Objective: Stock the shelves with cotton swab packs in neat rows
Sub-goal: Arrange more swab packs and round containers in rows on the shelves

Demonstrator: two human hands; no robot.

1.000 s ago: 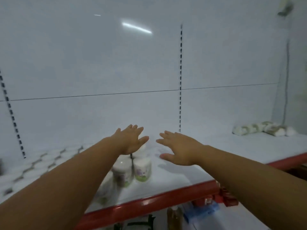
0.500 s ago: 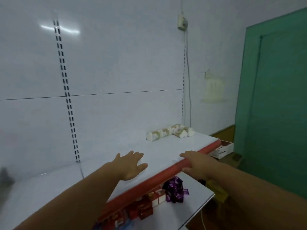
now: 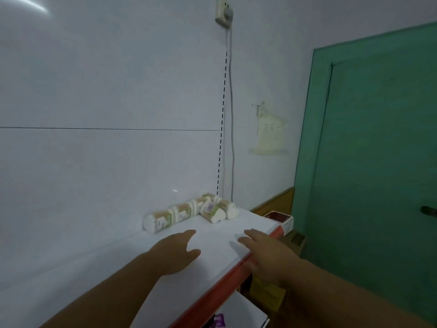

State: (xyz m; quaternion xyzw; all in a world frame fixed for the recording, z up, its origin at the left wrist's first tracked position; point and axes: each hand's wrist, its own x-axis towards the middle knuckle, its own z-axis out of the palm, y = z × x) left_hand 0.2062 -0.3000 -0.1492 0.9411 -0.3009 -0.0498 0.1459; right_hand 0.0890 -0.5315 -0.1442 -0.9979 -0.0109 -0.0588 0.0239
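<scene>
Swab packs lying sideways, axes seemingly along wall, left hand, right hand, grip slack, empty

Cylindrical cotton swab packs, white at the ends with pale sticks and small labels, lie on their sides at the back right of a white, red-edged shelf, several end to end along the rear panel and two angled outward.

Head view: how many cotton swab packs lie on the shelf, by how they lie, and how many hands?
Cotton swab packs in line along the wall: about 3, blurred
Cotton swab packs angled at the right end: 2
Hands, both empty: 2 (left hand, right hand)
Total: about 7
</scene>
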